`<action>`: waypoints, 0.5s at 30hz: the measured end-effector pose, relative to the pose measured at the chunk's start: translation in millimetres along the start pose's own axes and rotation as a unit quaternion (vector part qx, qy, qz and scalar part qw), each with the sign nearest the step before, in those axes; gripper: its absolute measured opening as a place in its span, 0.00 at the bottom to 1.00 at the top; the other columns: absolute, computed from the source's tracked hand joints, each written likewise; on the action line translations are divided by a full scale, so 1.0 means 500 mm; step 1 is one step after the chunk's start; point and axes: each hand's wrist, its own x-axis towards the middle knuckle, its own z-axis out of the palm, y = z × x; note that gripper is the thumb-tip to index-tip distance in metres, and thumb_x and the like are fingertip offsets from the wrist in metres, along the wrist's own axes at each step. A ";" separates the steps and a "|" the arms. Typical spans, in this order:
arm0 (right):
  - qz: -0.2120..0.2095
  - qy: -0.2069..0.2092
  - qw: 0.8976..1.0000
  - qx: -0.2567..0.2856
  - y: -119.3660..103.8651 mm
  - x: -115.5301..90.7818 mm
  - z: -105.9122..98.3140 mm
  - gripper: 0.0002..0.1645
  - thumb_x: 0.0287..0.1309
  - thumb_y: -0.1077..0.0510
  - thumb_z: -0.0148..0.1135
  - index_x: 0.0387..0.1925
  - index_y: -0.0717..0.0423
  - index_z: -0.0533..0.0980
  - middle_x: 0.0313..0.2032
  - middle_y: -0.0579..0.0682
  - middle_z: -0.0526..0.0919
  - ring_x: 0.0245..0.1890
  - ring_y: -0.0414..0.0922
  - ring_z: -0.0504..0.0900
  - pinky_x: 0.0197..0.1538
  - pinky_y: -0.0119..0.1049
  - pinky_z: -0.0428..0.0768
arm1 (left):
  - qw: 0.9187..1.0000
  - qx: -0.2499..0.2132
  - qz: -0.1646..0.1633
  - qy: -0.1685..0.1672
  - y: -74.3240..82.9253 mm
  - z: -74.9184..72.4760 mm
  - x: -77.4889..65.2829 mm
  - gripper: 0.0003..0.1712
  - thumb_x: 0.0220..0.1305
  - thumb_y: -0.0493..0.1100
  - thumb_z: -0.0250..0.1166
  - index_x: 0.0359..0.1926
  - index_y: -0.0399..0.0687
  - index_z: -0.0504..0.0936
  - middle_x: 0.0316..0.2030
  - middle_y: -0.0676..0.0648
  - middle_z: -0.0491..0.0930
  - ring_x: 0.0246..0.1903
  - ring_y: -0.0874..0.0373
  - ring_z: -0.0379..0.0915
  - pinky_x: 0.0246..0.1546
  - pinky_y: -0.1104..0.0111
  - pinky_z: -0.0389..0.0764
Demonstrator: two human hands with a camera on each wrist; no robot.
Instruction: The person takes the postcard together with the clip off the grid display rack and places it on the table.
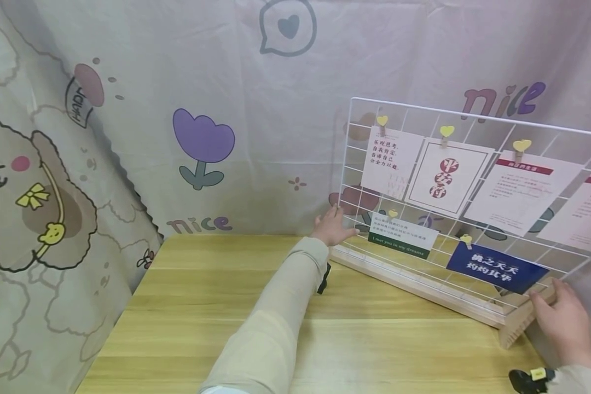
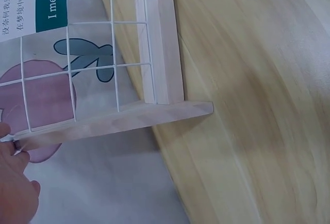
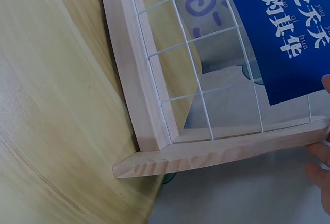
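Observation:
A white wire grid display stand (image 1: 435,287) with a pale wooden base stands on the right of the table, hung with cards on yellow heart clips. My left hand (image 1: 331,225) grips its left side; the left wrist view has the fingers (image 2: 10,157) curled at the end of the wooden side foot (image 2: 113,125). At the right side, my right hand (image 1: 563,317) holds the other wooden foot (image 3: 227,149), its thumb near the blue card (image 1: 494,267). In the lower row also hangs a green-and-white card (image 1: 403,235).
Four printed cards, among them one with red round characters (image 1: 448,178), line the upper row. Behind the wood-grain table (image 1: 216,306) hangs a cartoon-printed cloth (image 1: 276,137), close behind the grid. More cloth drapes along the left edge.

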 end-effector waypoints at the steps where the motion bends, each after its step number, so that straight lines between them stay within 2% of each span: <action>1: 0.004 -0.001 1.000 0.000 -0.001 -0.001 -0.001 0.35 0.59 0.55 0.40 0.58 0.76 0.43 0.58 0.75 0.41 0.58 0.67 0.40 0.57 0.57 0.41 | 1.000 0.000 -0.001 0.000 0.000 0.001 0.001 0.48 0.51 0.68 0.51 0.64 0.45 0.48 0.65 0.46 0.41 0.63 0.56 0.36 0.58 0.54 0.40; 9: 0.067 -0.001 0.998 0.004 -0.018 0.000 -0.005 0.35 0.60 0.51 0.37 0.61 0.70 0.42 0.60 0.70 0.40 0.58 0.68 0.43 0.55 0.59 0.44 | 1.000 -0.002 -0.001 0.011 -0.002 0.006 0.007 0.48 0.52 0.67 0.49 0.65 0.43 0.47 0.65 0.46 0.43 0.63 0.54 0.38 0.58 0.54 0.42; 15: 0.103 0.005 0.995 0.008 -0.025 0.005 -0.002 0.35 0.59 0.51 0.38 0.62 0.67 0.43 0.59 0.71 0.47 0.54 0.71 0.49 0.52 0.60 0.49 | 1.000 -0.002 0.002 0.024 -0.005 0.008 0.007 0.47 0.53 0.66 0.48 0.64 0.43 0.48 0.64 0.46 0.45 0.62 0.54 0.41 0.58 0.56 0.44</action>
